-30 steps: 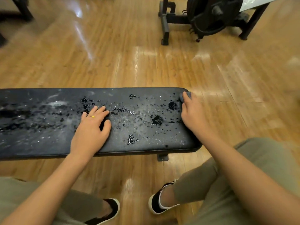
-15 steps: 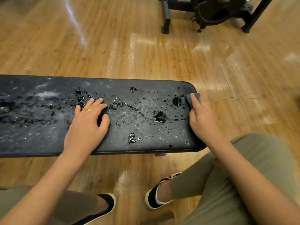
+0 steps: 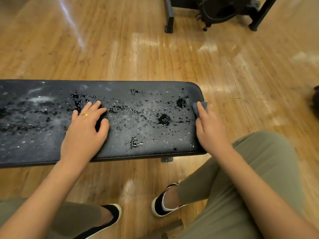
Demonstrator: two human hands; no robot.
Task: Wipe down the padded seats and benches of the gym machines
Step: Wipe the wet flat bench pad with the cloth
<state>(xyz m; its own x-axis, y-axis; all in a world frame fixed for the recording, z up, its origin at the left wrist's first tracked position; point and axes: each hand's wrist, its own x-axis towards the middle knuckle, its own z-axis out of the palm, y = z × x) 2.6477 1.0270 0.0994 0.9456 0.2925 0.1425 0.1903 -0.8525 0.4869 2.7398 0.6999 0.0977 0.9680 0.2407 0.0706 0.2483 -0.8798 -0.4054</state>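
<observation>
Wiping in progress, head view only: black padded bench runs across the frame, top beaded with spray droplets and small puddles, thickest from the middle to the right end; the left stretch shows pale streaks and smears. Left hand lies flat on the pad near the middle, fingers straight and spread apart, holding nothing, gold ring on one finger; reads as bracing. Right hand sits at the rounded right end of the bench, fingers close together and fairly straight on top of a small grey-blue cloth, pressing it to the pad; only the cloth's far edge shows past the fingertips, no curl round it visible. Cloth is right at the end edge, touching the pad. Step, as judged: start of a pass, liquid applied and hardly any of it wiped on this end. Next move likely calls for dragging the cloth leftward through the droplets with steady downward pressure, overlapping strokes, and the left hand lifting clear once the cloth reaches it. Person crouches beside the bench, olive trousers, black slip-on shoes on wood floor. Dark machine frame stands well apart at the top.
</observation>
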